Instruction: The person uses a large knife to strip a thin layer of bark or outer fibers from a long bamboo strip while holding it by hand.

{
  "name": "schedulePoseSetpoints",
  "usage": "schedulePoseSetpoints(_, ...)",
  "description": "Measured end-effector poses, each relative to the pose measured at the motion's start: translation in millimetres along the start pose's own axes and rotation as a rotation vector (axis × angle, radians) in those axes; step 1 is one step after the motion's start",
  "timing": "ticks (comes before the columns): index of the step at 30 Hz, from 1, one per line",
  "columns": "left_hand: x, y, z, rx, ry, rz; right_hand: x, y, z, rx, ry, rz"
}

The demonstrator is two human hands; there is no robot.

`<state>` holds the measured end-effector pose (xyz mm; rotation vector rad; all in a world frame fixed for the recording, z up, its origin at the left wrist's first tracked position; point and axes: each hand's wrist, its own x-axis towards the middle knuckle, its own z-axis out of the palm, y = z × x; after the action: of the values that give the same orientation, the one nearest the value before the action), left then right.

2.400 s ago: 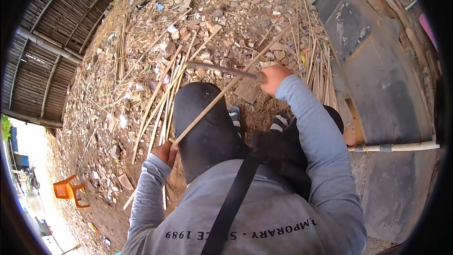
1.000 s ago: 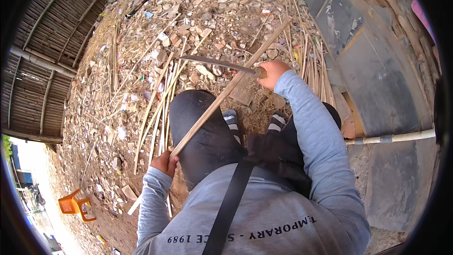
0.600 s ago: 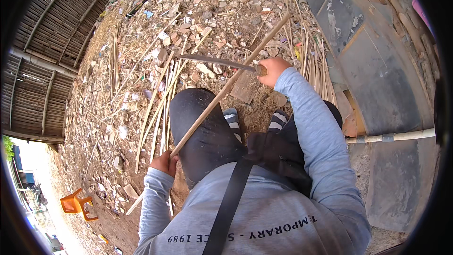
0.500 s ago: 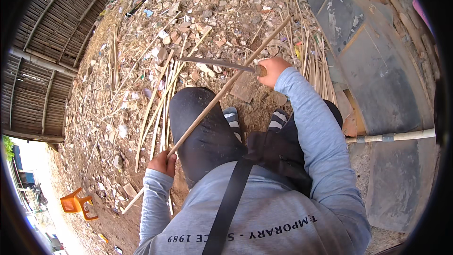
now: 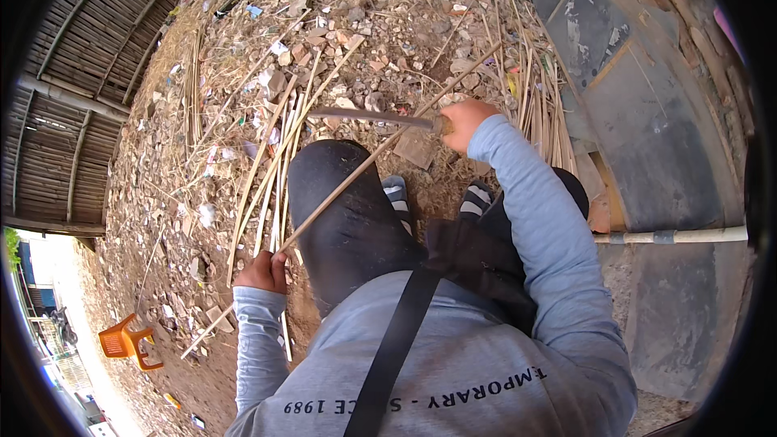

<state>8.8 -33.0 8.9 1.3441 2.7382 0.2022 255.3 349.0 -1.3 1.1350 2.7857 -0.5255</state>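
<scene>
A long bamboo strip (image 5: 340, 189) slants across my left thigh, from the lower left to the upper right. Near its lower end my left hand (image 5: 263, 271) is closed round it, and the tail sticks out beyond the fist. My right hand (image 5: 468, 124) grips a long knife (image 5: 368, 116) by its short handle. The blade points left, roughly level, crossing the strip beyond my knees and apparently touching it near the handle. Several pale bamboo strips (image 5: 263, 194) lie on the ground left of my left knee.
Rubble and litter (image 5: 356, 24) cover the ground ahead. More strips (image 5: 538, 105) lie at the right beside dark panels (image 5: 668, 137) and a pale pole (image 5: 704, 235). A slatted bamboo wall (image 5: 61, 162) stands left, an orange plastic chair (image 5: 123, 342) at the lower left.
My left hand has shifted left and slightly up, and the strip's lower end has moved left with it. The strip now shows a narrower side. The blade has dropped slightly and lies more level.
</scene>
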Motion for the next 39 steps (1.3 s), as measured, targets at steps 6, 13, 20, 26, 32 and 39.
schedulePoseSetpoints(6,1.7,-9.6,15.0,0.071,0.085,0.051,28.7,43.0,26.3,0.225,0.141,0.144)
schedulePoseSetpoints(13,1.1,-18.5,23.2,0.089,0.033,0.045,-0.4,3.1,15.2,0.096,0.037,-0.004)
schedulePoseSetpoints(20,6.9,-22.1,30.2,0.063,0.078,0.087,5.7,21.7,3.0,0.149,0.137,0.163)
schedulePoseSetpoints(26,6.9,-21.7,32.7,0.063,0.067,0.106,0.1,11.3,-0.8,0.128,0.028,0.083)
schedulePoseSetpoints(32,4.5,-22.5,34.2,0.052,0.061,0.073,-4.8,16.9,-10.7,0.083,0.127,0.098)
schedulePoseSetpoints(39,10.8,-21.1,34.1,0.059,0.053,0.104,-8.1,91.8,6.2,0.236,0.128,0.213)
